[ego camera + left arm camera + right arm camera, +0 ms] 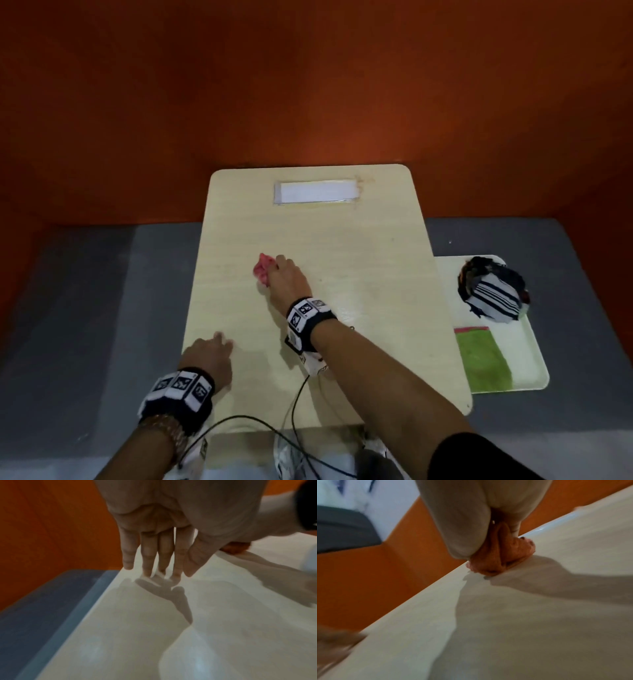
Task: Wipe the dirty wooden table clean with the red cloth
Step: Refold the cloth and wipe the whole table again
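Note:
A pale wooden table [359, 246] fills the middle of the head view. My right hand [286, 274] grips a bunched red cloth [263, 272] and presses it onto the table near its centre. The right wrist view shows the cloth [494, 559] squeezed under my curled fingers [464, 534] against the table [522, 615]. My left hand [212, 353] rests flat near the table's front left edge. Its straight fingers [149, 555] touch the tabletop [137, 628] by their tips.
A white label [317, 192] is stuck near the table's far edge. To the right, a white tray [527, 353] holds a green cloth [479, 356] and a striped dark bundle [493, 294]. An orange wall [308, 85] stands behind. Black cables [294, 411] trail off the front edge.

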### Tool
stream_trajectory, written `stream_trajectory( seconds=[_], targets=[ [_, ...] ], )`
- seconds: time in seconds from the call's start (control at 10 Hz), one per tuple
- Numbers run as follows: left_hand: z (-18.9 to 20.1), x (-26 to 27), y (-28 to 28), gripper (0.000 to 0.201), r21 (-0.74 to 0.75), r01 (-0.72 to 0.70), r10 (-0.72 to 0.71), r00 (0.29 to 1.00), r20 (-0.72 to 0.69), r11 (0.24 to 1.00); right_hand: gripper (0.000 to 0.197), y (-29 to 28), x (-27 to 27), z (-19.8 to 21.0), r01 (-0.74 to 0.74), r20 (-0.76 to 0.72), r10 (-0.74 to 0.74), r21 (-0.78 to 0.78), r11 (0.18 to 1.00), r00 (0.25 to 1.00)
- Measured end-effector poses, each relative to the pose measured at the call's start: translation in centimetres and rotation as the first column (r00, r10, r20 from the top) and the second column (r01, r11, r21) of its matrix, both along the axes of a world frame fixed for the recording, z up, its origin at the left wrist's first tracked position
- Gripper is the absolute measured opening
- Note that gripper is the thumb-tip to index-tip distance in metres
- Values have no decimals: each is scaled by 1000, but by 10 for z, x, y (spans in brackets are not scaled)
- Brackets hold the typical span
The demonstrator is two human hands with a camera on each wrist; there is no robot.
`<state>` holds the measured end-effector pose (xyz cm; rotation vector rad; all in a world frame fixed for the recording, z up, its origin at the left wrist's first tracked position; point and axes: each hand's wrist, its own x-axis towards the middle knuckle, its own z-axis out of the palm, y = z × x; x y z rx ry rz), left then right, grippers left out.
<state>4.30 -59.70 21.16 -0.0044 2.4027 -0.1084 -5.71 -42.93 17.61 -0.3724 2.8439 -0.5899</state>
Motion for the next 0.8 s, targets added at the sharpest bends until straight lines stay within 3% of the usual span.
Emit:
stream_trajectory(
  seconds=[0.1, 0.2, 0.3, 0.4, 0.5, 0.6, 0.7, 0.8],
  targets=[
    [7, -28, 14, 37, 42, -27, 31, 994, -107, 999, 51, 66, -19, -2, 139, -4, -139, -23, 990, 990],
    [-8, -46, 32, 48, 174, -17, 41, 991, -131, 985, 41, 134, -29, -1, 279, 1, -279, 9, 960, 960],
    [-28, -53, 58, 68, 207, 41, -30, 998, -58, 977, 37, 197, -39, -4, 426, 10, -427, 56, 903, 904],
    [-23, -49, 81, 82, 154, 104, -118, 989, 86, 983, 33, 248, -55, -6, 510, -27, -510, 100, 855, 860],
    [-24, -48, 86, 91, 138, 138, -157, 978, 135, 981, 40, 260, -38, -4, 506, -65, -502, 122, 854, 862],
    [-19, -53, 89, 93, 110, 140, -157, 973, 166, 984, 51, 239, 31, -8, 422, -50, -419, 72, 904, 907],
    [-19, -54, 95, 90, 96, 138, -154, 971, 182, 986, 54, 223, 81, -10, 343, -14, -345, 153, 927, 939],
    [-23, -53, 94, 92, 113, 116, -136, 972, 191, 987, 54, 228, 47, -6, 341, -19, -342, 149, 928, 939]
  ],
)
